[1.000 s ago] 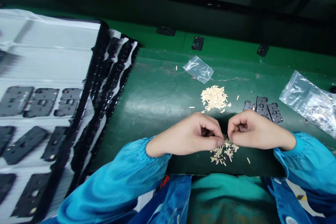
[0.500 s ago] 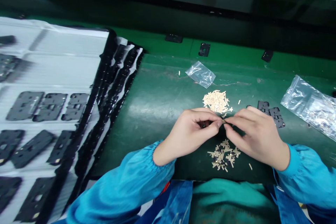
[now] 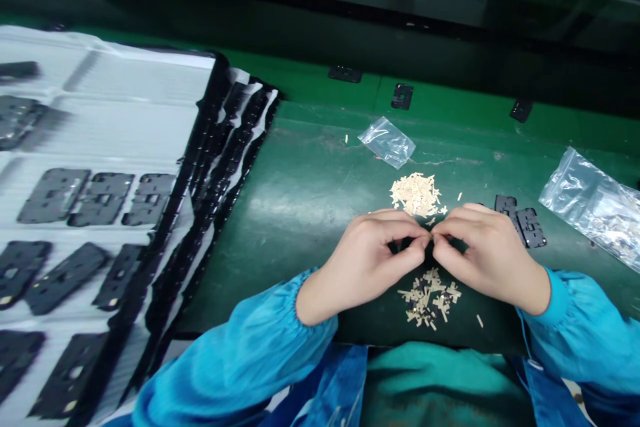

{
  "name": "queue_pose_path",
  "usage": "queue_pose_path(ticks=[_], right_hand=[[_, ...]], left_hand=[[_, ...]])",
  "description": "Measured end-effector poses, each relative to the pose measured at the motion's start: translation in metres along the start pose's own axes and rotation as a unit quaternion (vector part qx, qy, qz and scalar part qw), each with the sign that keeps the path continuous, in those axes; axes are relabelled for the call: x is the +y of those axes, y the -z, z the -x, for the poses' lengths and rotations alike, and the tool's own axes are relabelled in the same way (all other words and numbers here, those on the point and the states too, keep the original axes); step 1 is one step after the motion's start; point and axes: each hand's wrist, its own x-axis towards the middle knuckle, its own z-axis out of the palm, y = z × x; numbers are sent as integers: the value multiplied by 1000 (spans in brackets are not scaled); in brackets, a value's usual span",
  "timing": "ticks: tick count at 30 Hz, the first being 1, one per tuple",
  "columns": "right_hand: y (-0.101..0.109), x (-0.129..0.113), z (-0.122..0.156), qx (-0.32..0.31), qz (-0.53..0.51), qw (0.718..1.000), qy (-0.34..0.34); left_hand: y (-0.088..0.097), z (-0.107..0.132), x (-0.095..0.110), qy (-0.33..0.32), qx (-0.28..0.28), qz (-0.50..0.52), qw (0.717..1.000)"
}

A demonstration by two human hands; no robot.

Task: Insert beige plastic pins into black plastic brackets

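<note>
Thumb and fingertips of my left hand (image 3: pixel 373 260) are pinched together, meeting those of my right hand (image 3: pixel 487 253) over the green work surface (image 3: pixel 300 180). Between the two pinches shows a sliver of a small pale piece (image 3: pixel 431 235), mostly covered by the fingertips. Just beyond the hands lies a heap of small cream-coloured pieces (image 3: pixel 416 193). On the near side, between my wrists, is a looser pile of pale strips mixed with dark bits (image 3: pixel 429 300). Black plastic plates (image 3: pixel 530 227) lie beside my right hand, partly hidden by it.
Stacked trays with white lining (image 3: pixel 135 83) fill the left side and hold several black plates (image 3: pixel 103 199). A small clear bag (image 3: pixel 387 142) lies behind the cream heap. To the right is a larger clear bag (image 3: pixel 595 207) with small parts inside. Black plates (image 3: pixel 402 96) rest along the back strip.
My fingertips have drawn closer together, and my right thumb and index finger now pinch tighter at the small piece. The whole view has shifted slightly.
</note>
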Motion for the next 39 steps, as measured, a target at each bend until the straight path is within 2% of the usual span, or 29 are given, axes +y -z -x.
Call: queue_pose_path(ticks=[3,5,8,12,15,19,23,26,28,31,36,39], right_hand=[[2,3,-2,-5,-63,998,-13],[2,4,-3,-4,-61,998,-8],[2,1,-2,-1,23,999,25],[-2,-3,-3,7,154,984,94],[-5,-3,-4,21,174,979,105],[-4,3,-5,14,41,998,43],[-2,12,-9,20,-123,992,-26],[-6,21,-12,45,-152,983,-88],[-11,27,-12,45,-120,985,-115],[-15,30,-12,25,-70,992,-106],[-7,20,-9,29,-202,978,-33],[-2,13,-7,3,-204,979,21]], left_hand=[[1,-1,0,14,-2,14,1000],[2,-1,0,22,-2,18,1000],[2,-1,1,40,-1,14,999],[0,1,4,71,-16,-8,997],[-2,2,4,66,-12,-29,997],[-1,1,2,15,-3,-19,1000],[3,-1,2,-4,5,22,1000],[5,-1,1,19,19,59,998],[7,-1,-1,46,27,79,995],[8,-2,-5,88,27,111,990],[10,-3,-8,128,14,185,974],[11,-3,-8,130,6,201,971]])
